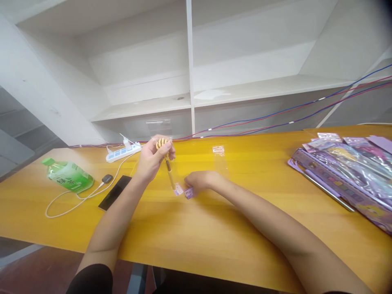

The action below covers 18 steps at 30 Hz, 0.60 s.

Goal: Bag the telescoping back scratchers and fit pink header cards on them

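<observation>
Raised over the table's middle, my left hand (156, 157) is closed around the top of a pen (169, 168) with a yellow-and-dark striped head, its shaft slanting down. A clear plastic bag (158, 122) sticks up behind these fingers; how much of the pen it covers is hard to see. By the pen's lower end is a small printed label (178, 189). My right hand (202, 180) has its fingers curled low over the table, with a small purple card (189, 193) at the fingertips. Its grip is partly hidden and slightly blurred.
Another clear bag (219, 157) lies behind my right hand. Packaged stationery fills a purple box (330, 175) on the right. To the left are a green bottle (70, 175), a phone (114, 193), a white cable and a power strip (124, 152). White shelving (190, 61) backs the table.
</observation>
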### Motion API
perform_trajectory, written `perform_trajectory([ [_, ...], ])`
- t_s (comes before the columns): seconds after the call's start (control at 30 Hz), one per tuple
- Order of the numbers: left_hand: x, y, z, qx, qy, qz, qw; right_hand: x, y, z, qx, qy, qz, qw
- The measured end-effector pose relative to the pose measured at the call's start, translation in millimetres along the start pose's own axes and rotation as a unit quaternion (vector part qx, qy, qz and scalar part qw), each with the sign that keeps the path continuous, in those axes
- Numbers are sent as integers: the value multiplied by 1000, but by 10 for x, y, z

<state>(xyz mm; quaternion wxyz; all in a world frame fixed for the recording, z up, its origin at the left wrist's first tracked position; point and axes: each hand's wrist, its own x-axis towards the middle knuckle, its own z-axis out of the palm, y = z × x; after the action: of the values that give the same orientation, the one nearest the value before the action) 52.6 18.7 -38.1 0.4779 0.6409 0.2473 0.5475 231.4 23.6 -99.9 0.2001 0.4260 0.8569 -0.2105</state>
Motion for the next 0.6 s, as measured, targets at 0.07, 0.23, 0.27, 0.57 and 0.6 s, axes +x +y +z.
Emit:
perform_trajectory([
  [0.07,-1,-22,7,8,-8,-4,1000,-54,25,-26,3,2,10,1000],
  [0.23,-11,-69,-10,24,-38,-8,999,-293,148,-152,21,48,21,998],
  [0.27,-15,-75,-15,26,-44,-8,999,-355,181,-182,27,63,21,997],
  [0.57,-51,-48,40,77,-11,-5,997,-956,290,-289,135,307,-37,941],
  [0.6,-50,-44,49,76,-3,-3,997,-1005,268,-283,146,334,-54,930],
])
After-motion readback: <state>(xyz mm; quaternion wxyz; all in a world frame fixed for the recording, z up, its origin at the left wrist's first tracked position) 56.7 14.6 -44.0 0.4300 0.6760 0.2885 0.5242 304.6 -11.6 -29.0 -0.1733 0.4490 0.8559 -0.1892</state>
